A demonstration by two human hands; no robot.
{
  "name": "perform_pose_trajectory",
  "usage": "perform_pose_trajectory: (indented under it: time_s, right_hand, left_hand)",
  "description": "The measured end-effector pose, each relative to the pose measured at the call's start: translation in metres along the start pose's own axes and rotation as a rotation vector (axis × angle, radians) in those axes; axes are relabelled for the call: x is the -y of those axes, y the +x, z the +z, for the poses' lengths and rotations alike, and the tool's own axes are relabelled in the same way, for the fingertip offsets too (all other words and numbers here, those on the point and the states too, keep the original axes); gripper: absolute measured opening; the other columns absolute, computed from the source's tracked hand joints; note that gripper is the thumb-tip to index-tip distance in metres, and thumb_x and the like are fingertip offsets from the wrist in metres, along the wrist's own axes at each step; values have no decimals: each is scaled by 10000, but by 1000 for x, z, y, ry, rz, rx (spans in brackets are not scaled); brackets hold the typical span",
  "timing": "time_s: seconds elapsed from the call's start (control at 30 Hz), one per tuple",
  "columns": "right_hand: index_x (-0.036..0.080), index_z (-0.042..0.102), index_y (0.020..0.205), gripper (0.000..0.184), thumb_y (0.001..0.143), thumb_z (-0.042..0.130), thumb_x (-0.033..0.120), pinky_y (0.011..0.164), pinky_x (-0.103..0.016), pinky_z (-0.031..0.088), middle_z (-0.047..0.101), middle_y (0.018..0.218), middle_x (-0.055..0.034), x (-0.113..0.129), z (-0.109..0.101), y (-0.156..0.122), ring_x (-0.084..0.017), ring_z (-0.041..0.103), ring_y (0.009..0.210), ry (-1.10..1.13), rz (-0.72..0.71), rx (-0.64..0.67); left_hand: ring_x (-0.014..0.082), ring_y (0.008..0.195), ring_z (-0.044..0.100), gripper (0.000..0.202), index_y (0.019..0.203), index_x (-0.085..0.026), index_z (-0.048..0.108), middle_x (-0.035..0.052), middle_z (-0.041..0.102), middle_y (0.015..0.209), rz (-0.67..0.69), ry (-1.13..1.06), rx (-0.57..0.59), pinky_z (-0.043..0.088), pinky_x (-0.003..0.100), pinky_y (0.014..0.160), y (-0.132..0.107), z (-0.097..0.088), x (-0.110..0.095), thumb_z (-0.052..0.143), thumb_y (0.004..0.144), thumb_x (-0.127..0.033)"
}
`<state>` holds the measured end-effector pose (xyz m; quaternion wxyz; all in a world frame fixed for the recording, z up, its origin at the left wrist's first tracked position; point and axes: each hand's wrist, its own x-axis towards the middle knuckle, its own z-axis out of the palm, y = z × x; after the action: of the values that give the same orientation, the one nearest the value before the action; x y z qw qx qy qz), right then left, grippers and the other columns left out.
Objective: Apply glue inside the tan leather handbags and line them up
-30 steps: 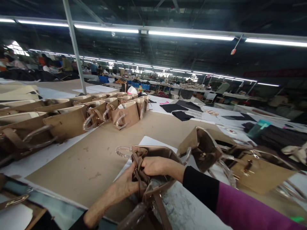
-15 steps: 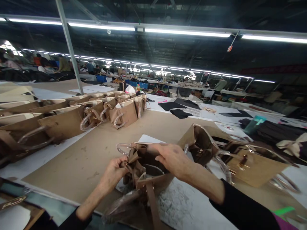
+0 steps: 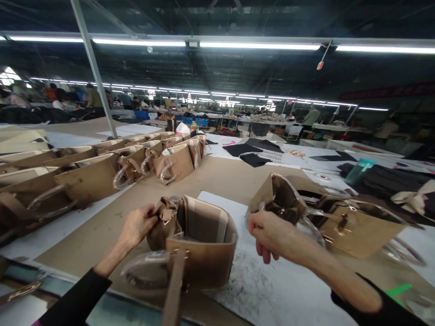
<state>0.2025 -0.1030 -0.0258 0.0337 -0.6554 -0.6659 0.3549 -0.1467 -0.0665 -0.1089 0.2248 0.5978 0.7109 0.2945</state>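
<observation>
A tan handbag (image 3: 204, 267) stands open in front of me, its pale-lined inside facing up. A plastic-wrapped handle (image 3: 146, 271) and a hanging strap (image 3: 175, 290) are on its near side. My left hand (image 3: 139, 226) is closed on the gathered brown side panel (image 3: 166, 222) at its left, beside a small gold buckle. To the right, my right hand (image 3: 272, 235) is closed at the plastic-wrapped handle of a second open handbag (image 3: 278, 199); the fingers hide most of that handle. Farther right lies another tan handbag (image 3: 363, 235) with gold hardware.
Rows of similar tan handbags (image 3: 88, 176) stand along the left of the table. Black fabric pieces (image 3: 254, 159) lie on white sheets beyond. A teal bottle (image 3: 360, 172) and dark cloth (image 3: 394, 185) are at the right. Several people work in the background.
My right hand has come out of the near handbag and moved right to the second one. The near handbag now stands more open, and my left hand has moved left and up.
</observation>
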Motion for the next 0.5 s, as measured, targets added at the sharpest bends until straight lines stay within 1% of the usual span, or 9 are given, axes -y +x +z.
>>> perform_pose_trajectory:
  time_s: [0.1, 0.17, 0.23, 0.27, 0.33, 0.37, 0.4, 0.43, 0.5]
  right_hand:
    - [180, 516, 773, 205, 848, 361, 70, 386, -189, 335, 669, 678, -11, 3, 16, -7, -137, 615, 469, 38, -21, -77]
    - [179, 536, 816, 231, 928, 336, 155, 462, -208, 376, 672, 757, -20, 12, 19, -9, -130, 628, 539, 43, -81, -188]
    - [169, 579, 893, 245, 963, 363, 262, 544, -238, 401, 670, 778, -35, 25, 17, -9, -154, 639, 626, 29, -160, -280]
    - [162, 595, 963, 237, 959, 406, 306, 597, -254, 413, 677, 832, -52, 33, 16, -8, -176, 646, 708, 7, -201, -313]
    - [149, 578, 1123, 306, 924, 504, 369, 704, -283, 418, 661, 1025, -94, 48, 16, -3, -221, 624, 898, -76, -250, -354]
    - [149, 562, 1172, 358, 902, 544, 383, 736, -292, 413, 640, 1095, -106, 54, 17, 1, -237, 602, 960, -135, -254, -359]
    - [152, 572, 1174, 369, 881, 575, 377, 744, -296, 409, 639, 1101, -111, 59, 19, 6, -247, 592, 980, -194, -248, -352]
    - [153, 607, 1126, 322, 869, 588, 345, 731, -299, 407, 658, 1052, -113, 63, 21, 10, -254, 600, 959, -248, -231, -332]
    - [153, 676, 964, 178, 867, 565, 251, 691, -297, 400, 685, 933, -118, 66, 26, 18, -259, 621, 896, -311, -204, -287]
  left_hand:
    - [192, 674, 588, 164, 638, -174, 605, -3, 616, 615, 13, -36, 148, 400, 223, 583, -1, 15, -5, 531, 620, -318]
    - [193, 673, 592, 198, 698, -167, 620, -3, 627, 639, 12, -100, 173, 409, 228, 583, -3, 20, -9, 532, 631, -331]
    - [189, 657, 590, 208, 736, -165, 615, -12, 622, 635, 12, -169, 182, 415, 230, 572, -4, 19, -10, 537, 626, -323]
    - [188, 658, 590, 201, 736, -166, 607, -15, 617, 631, 15, -187, 191, 419, 232, 571, -4, 17, -9, 536, 621, -315]
    - [195, 674, 591, 168, 705, -169, 586, -12, 607, 623, 16, -132, 201, 433, 243, 585, -3, 9, -5, 531, 610, -296]
    - [201, 689, 592, 161, 706, -169, 580, -5, 608, 636, 9, -66, 200, 442, 255, 602, -3, 3, -3, 523, 606, -282]
    - [209, 714, 597, 183, 740, -166, 583, 9, 619, 676, -1, 1, 180, 453, 271, 627, -5, -4, -2, 509, 605, -265]
    - [220, 762, 604, 244, 811, -160, 589, 32, 635, 756, -5, 54, 135, 465, 291, 666, -7, -12, -3, 491, 606, -248]
    - [244, 938, 595, 430, 1034, -151, 553, 90, 626, 1012, 41, 75, -20, 470, 338, 793, -19, -27, -15, 458, 624, -237]
